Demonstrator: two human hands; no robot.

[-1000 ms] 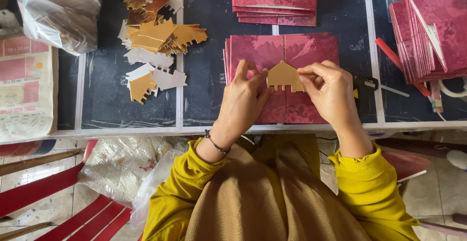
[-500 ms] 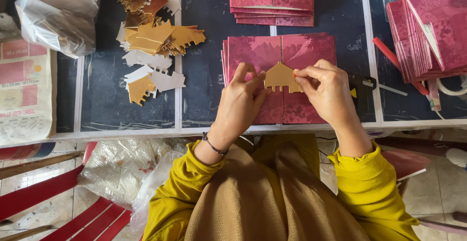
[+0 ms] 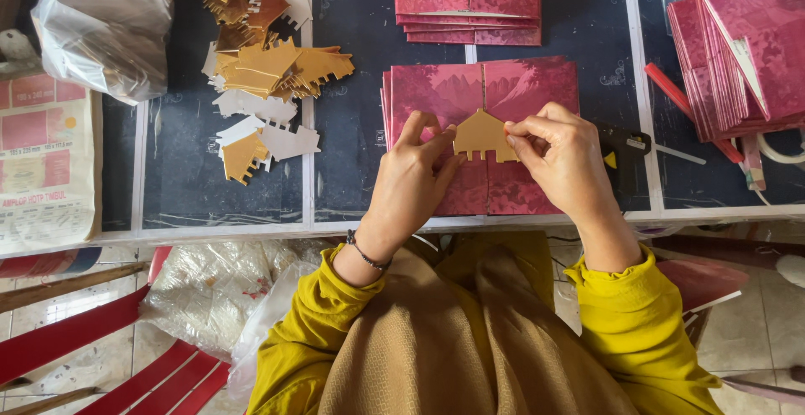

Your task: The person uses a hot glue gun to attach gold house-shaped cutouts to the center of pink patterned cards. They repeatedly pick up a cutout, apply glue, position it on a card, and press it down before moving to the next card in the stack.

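Gold card cutout (image 3: pixel 484 137), thin, light and easily creased by the look of it, is pinched at its side edges by both hands (image 3: pixel 419 182) (image 3: pixel 563 157) over red folders (image 3: pixel 478 134).

A dark blue tabletop with pale dividing strips (image 3: pixel 344 88) carries the work. Directly on it lie a heap of gold and white house-shaped card cutouts (image 3: pixel 264 71), a stack of crimson folded cards (image 3: pixel 436 96) near the front edge, a second crimson card stack (image 3: pixel 503 4) farther back, and a fanned pile of crimson cards (image 3: pixel 746 38) at the right. A crumpled clear plastic bag (image 3: pixel 105 21) sits at the left, beside a printed paper packet (image 3: pixel 46 163). A black glue gun (image 3: pixel 625 151) rests just beside the near stack.
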